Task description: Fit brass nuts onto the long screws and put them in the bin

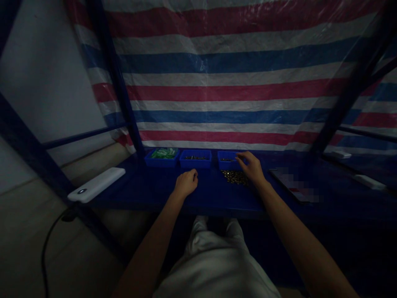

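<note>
My left hand [187,182] rests on the blue table with its fingers curled closed; whatever lies inside them, if anything, is hidden. My right hand [252,166] is at the right edge of the right blue tray [221,165], thumb and fingers pinched together. Any piece in that pinch is too small and dark to name. Slim metal pieces [228,159] lie in this tray. Just in front of it, a loose pile of small brass-coloured pieces [235,177] spreads beside my right wrist. The middle blue tray [195,164] holds similar slim metal pieces [195,157].
A left blue tray [161,163] contains green plastic packets [163,153]. A white power bank-like device [97,185] with a cable lies at the table's left end. Right of my arm is a dark flat phone-like object [290,186]. Blue frame posts and a striped sheet [204,93] stand behind.
</note>
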Demonstrator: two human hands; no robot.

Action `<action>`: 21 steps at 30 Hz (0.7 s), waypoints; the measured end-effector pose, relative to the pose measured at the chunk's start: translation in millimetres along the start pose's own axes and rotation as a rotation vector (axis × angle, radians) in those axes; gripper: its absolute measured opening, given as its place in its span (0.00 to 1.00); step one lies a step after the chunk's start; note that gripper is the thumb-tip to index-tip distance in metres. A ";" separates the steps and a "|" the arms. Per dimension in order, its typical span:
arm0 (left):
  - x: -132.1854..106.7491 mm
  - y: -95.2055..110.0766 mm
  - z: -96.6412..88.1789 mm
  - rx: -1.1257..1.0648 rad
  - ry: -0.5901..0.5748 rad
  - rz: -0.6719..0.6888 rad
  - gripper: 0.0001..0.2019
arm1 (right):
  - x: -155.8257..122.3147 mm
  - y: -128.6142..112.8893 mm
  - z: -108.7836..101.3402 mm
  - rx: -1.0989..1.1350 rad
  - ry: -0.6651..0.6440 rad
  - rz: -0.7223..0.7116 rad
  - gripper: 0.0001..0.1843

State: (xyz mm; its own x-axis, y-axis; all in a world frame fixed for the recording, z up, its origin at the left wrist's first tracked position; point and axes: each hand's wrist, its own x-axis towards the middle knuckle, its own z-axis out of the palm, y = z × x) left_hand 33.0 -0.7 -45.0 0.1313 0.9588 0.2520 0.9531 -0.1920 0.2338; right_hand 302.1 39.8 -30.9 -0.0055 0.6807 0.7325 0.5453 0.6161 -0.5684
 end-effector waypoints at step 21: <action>2.7 -3.4 6.5 0.028 0.023 0.023 0.11 | 4.8 7.4 -4.5 0.829 0.048 0.299 0.18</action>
State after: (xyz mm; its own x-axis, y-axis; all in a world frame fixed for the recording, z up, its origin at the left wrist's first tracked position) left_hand 31.9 3.9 -51.2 0.1469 0.9490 0.2788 0.9574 -0.2073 0.2011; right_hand 309.9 45.8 -29.8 0.0858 0.8536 0.5138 -0.2655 0.5167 -0.8140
